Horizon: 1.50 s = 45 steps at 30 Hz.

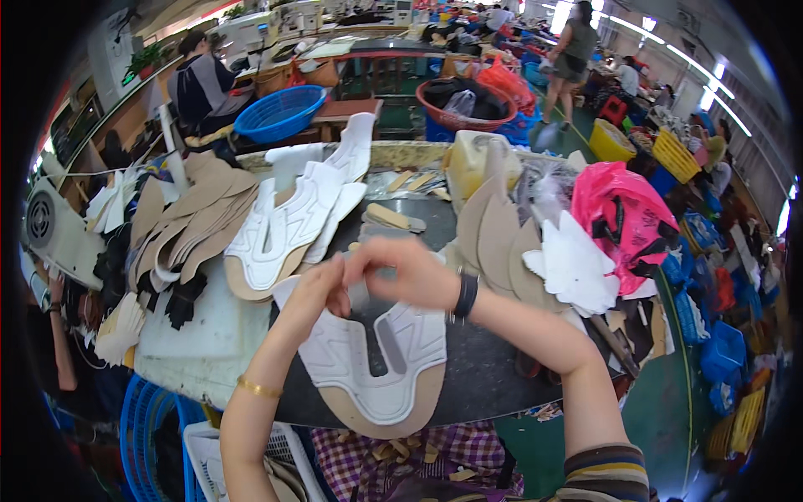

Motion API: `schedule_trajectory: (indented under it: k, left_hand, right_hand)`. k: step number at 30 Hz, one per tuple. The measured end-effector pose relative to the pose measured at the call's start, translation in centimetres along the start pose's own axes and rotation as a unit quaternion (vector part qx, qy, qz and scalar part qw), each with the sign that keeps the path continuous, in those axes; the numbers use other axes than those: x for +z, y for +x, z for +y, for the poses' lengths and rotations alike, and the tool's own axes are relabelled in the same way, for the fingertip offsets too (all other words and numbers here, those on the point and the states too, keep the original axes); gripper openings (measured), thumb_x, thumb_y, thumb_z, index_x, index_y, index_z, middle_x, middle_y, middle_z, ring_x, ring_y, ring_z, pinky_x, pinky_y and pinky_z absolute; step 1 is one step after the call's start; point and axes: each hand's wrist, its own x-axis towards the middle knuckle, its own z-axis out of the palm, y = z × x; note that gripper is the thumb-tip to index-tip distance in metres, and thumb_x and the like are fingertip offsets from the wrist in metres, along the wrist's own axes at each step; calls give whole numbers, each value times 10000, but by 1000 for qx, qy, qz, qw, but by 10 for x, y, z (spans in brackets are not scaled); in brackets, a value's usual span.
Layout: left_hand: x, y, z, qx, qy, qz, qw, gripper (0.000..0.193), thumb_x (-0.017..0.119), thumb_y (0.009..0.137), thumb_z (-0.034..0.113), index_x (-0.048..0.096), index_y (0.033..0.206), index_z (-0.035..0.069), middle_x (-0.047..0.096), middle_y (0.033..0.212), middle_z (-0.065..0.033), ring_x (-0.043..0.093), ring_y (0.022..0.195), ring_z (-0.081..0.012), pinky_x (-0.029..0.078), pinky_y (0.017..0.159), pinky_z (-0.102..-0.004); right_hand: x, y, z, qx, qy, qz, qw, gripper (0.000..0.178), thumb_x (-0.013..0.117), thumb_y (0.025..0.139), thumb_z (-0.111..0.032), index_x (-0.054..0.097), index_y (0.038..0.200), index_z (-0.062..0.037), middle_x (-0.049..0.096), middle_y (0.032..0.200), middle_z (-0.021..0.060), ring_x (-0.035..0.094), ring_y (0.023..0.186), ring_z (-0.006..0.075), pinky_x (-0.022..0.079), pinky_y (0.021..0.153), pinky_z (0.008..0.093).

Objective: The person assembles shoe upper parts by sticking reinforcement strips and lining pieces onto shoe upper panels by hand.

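Observation:
A white shoe upper (407, 393) on a tan backing lies flat on the dark work board in front of me, its U-shaped opening toward the far side. A narrow grey strip (391, 347) rests along the right side of that opening. Just above the far end of the upper, my left hand (318, 289) and my right hand (401, 272) meet with curled fingers. A bit of grey shows between them, too small and blurred to name. The right hand is slightly smeared by motion.
More white uppers (272, 226) are piled to the left, beside tan pieces (196, 205). On the right are tan pieces (498, 238), white cut pieces (570, 255) and a pink plastic bag (619, 217). Beyond the table are a blue basket (280, 115) and other people.

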Motion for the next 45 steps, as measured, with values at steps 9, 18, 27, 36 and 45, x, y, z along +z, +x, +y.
schedule_trajectory:
  k: [9, 18, 27, 36, 45]
  left_hand:
    - [37, -95, -7, 78, -18, 19, 997, 242, 463, 974, 203, 585, 915, 2, 577, 671, -33, 551, 588, -100, 444, 545, -215]
    - [44, -135, -8, -16, -96, -106, 990, 227, 506, 949, 135, 587, 1060, -45, 556, 666, -5, 524, 574, -78, 424, 529, -213]
    - [63, -133, -49, -76, -293, -104, 947, 256, 493, 964, 281, 538, 861, 51, 432, 629, 41, 380, 525, -51, 346, 478, -208]
    - [31, -138, -52, 292, 480, 58, 825, 162, 631, 784, 82, 530, 888, 11, 576, 1006, -127, 593, 902, -284, 498, 719, -351]
    - [34, -115, -36, 260, 552, 17, 792, 145, 596, 800, 131, 501, 844, 31, 593, 1053, -118, 600, 811, -239, 497, 666, -336]
  right_hand:
    - [19, -52, -63, 141, 85, -83, 983, 50, 621, 775, -66, 595, 795, -28, 637, 771, 81, 615, 704, 252, 486, 654, 323]
    - [42, -78, -81, 120, 48, -63, 990, 232, 654, 808, -105, 598, 1025, -45, 626, 817, 114, 621, 757, 271, 487, 670, 329]
    - [35, -83, -69, 211, 108, 63, 969, 153, 643, 814, -43, 650, 957, 11, 636, 847, 52, 611, 716, 110, 489, 624, 238]
    - [44, -34, 11, 359, 86, -72, 926, 198, 640, 835, -120, 664, 943, 44, 662, 748, 52, 601, 629, 65, 458, 536, 201]
    - [41, -36, 30, 389, 100, -73, 913, 161, 652, 804, -84, 676, 914, 31, 661, 682, 68, 611, 519, 92, 498, 467, 229]
